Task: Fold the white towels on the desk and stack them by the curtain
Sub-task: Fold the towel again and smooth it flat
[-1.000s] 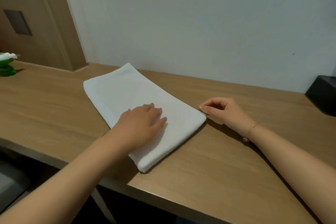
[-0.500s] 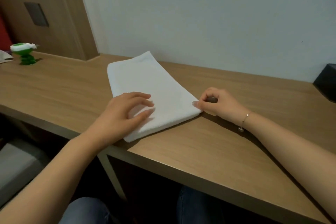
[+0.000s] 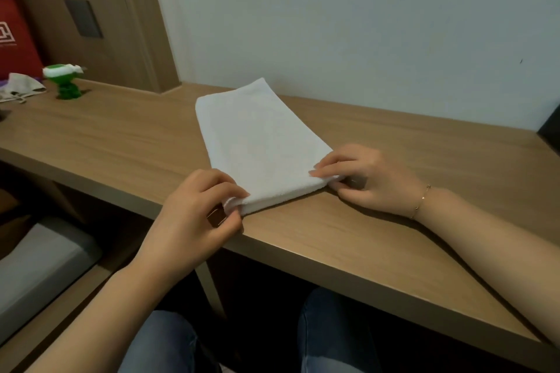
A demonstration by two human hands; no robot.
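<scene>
A white towel (image 3: pixel 260 142), folded into a long strip, lies on the wooden desk (image 3: pixel 378 221) and runs from the wall toward the front edge. My left hand (image 3: pixel 197 215) pinches the near left corner of the towel at the desk's edge. My right hand (image 3: pixel 366 179) pinches the near right corner, fingers on top and thumb below. No curtain shows in the head view.
A green and white figurine (image 3: pixel 65 80) stands at the far left of the desk, beside a crumpled cloth (image 3: pixel 18 89) and a red box (image 3: pixel 15 36). A dark object (image 3: pixel 550 130) sits at the right edge. My knees are under the desk.
My left hand slid off the top of the towel to its near left corner and now pinches it. My right hand closed on the near right corner. The view shifted left.
</scene>
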